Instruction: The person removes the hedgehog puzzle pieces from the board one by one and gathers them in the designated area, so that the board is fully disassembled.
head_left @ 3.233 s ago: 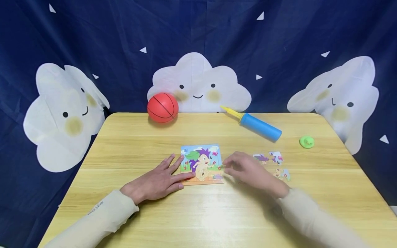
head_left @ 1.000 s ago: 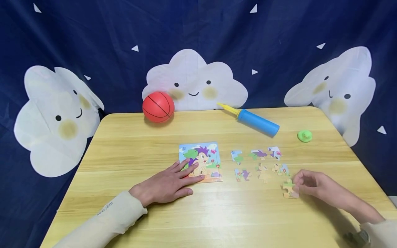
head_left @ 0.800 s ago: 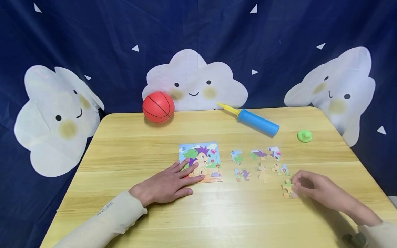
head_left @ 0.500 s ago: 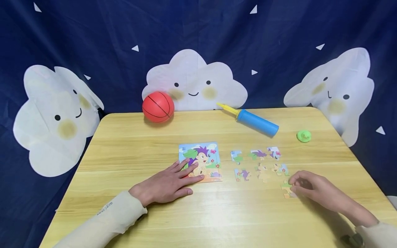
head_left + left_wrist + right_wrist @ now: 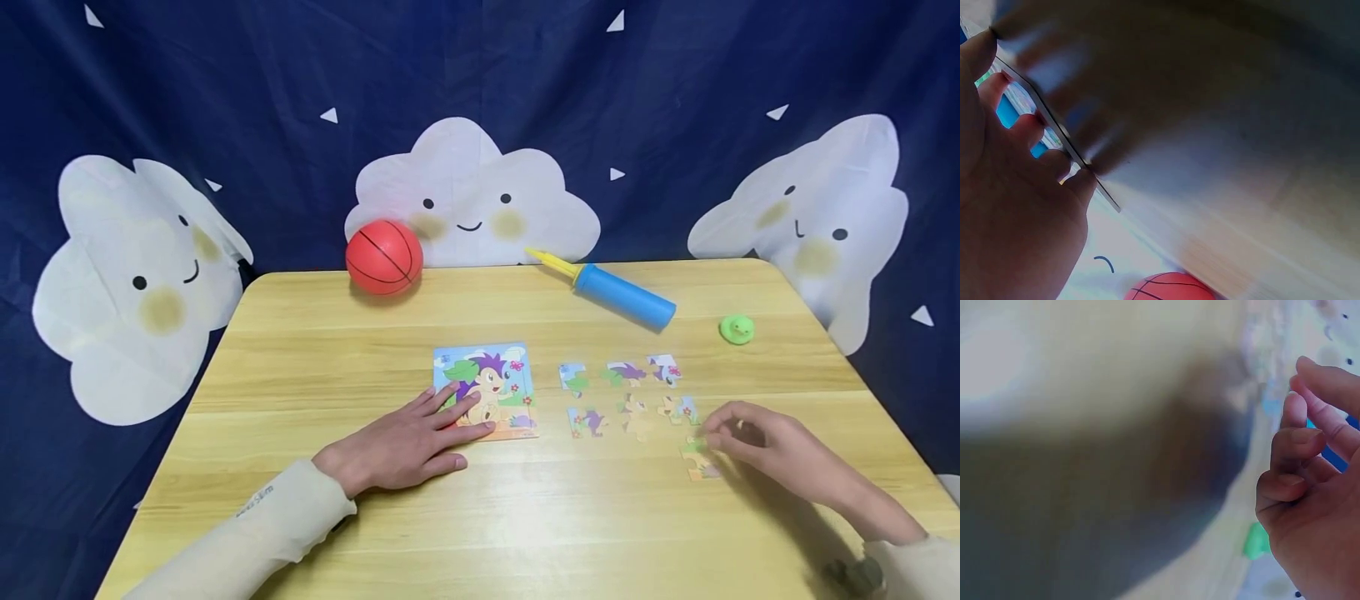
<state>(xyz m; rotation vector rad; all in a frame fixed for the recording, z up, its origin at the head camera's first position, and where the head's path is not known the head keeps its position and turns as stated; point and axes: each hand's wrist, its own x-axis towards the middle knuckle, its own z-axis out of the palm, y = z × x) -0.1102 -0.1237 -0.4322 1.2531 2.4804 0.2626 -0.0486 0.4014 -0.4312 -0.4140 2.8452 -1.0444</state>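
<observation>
A hedgehog jigsaw puzzle (image 5: 495,367) in a flat square board lies on the table, its picture facing up. My left hand (image 5: 408,442) rests across its lower left part with fingers spread; they cover some of the picture. To the right, several loose jigsaw pieces lie in rows, among them a blue and green corner piece (image 5: 572,379), a purple piece (image 5: 587,422) and a tan piece (image 5: 635,419). By the nearest piece (image 5: 697,461), green and tan, hovers my right hand (image 5: 765,446). In the right wrist view its fingers (image 5: 1297,444) are loosely bent, with nothing between thumb and forefinger.
At the back left of the table (image 5: 450,533) sits a red ball (image 5: 384,257) with black lines. A blue hand pump (image 5: 625,296) with a yellow nozzle lies at the back, and a green duck toy (image 5: 737,329) stands at the right. A dark blue curtain (image 5: 480,67) hangs behind.
Earlier my right hand was beside the puzzle; it moved right to the loose pieces and pinched the green and tan one. Now it has let go and lifted slightly. My left hand slid slightly over the board.
</observation>
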